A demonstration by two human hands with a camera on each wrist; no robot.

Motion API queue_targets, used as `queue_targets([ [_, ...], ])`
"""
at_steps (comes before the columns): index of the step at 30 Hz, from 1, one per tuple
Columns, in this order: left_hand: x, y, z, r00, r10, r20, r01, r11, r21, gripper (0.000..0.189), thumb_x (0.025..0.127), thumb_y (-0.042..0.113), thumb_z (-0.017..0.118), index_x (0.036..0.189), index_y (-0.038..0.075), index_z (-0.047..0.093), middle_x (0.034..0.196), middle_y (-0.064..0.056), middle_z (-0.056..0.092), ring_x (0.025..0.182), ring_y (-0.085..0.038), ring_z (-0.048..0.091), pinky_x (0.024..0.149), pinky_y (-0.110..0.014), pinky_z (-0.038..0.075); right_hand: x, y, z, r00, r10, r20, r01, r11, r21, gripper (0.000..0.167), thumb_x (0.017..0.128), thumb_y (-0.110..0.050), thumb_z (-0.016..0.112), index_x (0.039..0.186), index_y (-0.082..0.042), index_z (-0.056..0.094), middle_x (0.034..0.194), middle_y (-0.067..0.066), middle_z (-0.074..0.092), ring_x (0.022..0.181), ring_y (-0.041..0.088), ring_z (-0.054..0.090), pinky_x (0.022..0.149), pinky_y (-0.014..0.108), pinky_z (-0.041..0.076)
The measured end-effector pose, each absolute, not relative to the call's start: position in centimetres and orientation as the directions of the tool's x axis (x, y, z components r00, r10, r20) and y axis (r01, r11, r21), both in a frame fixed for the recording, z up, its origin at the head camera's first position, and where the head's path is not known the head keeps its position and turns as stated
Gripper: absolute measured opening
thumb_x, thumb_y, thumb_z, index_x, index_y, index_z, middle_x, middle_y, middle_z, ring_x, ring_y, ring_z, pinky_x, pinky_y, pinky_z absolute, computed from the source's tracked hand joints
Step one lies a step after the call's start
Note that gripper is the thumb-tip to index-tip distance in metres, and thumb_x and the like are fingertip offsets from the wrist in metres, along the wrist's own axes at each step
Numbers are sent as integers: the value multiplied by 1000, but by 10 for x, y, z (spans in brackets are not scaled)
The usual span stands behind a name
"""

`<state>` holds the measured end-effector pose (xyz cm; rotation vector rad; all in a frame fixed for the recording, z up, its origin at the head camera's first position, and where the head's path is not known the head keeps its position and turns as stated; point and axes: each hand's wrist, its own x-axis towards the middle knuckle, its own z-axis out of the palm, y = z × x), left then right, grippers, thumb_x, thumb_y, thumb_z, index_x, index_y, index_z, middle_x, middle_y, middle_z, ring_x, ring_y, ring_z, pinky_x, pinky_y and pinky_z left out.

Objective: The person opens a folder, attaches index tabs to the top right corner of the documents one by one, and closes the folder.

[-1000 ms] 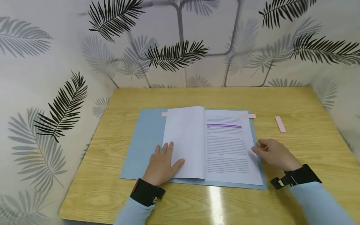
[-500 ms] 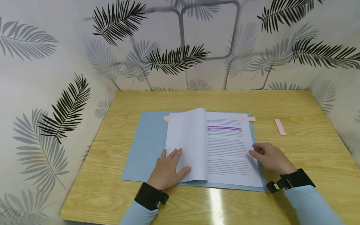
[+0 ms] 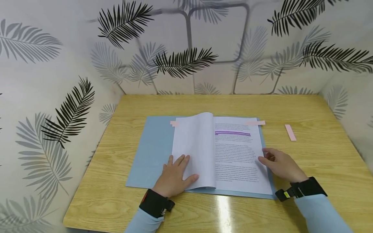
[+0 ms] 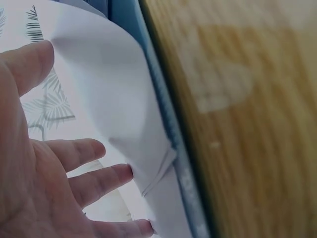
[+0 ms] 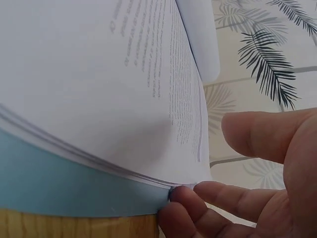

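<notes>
A stack of white pages lies on a blue folder (image 3: 150,145), turned open. My left hand (image 3: 173,179) rests with spread fingers on the blank turned page (image 3: 192,139), which bulges near the fold. In the left wrist view its fingertips (image 4: 126,172) touch that paper. At the outer edge of the printed page (image 3: 233,158) is my right hand (image 3: 282,165), fingers loosely bent. The right wrist view has its thumb (image 5: 242,134) apart from the paper and the index fingertip right at the page edge. Purple highlighter lines (image 3: 232,133) cross the upper text.
One pink sticky tab (image 3: 255,123) sticks out from the printed page's upper right, another pink tab (image 3: 174,123) from the turned page's upper left. A loose pink strip (image 3: 290,132) lies on the wooden table (image 3: 96,194) to the right. Patterned wall coverings surround the table.
My left hand has slid slightly right, and the turned page has shifted and bulged with it, showing more of its tab. My right hand has moved slightly left over the page edge.
</notes>
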<state>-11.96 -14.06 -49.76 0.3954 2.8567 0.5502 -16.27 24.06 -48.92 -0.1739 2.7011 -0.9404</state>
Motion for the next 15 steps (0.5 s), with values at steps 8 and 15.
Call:
queue_targets([
  [8, -118, -143, -500, -945, 301, -129, 228, 888, 400, 79, 90, 66, 46, 149, 14, 37, 151, -7, 38, 137, -55, 16, 96, -74, 24, -159, 241, -491, -963, -198, -181, -21, 729, -685, 62, 95, -34, 60, 142, 2, 41, 110, 18, 59, 91, 28, 55, 74, 33, 49],
  [15, -119, -142, -501, -943, 311, -122, 239, 883, 405, 78, 90, 67, 45, 149, 16, 37, 151, -5, 38, 136, -56, 15, 97, -75, 23, -158, 240, -484, -959, -228, -171, -4, 610, -792, 60, 99, -39, 53, 147, -6, 37, 118, 21, 57, 96, 30, 55, 77, 35, 49],
])
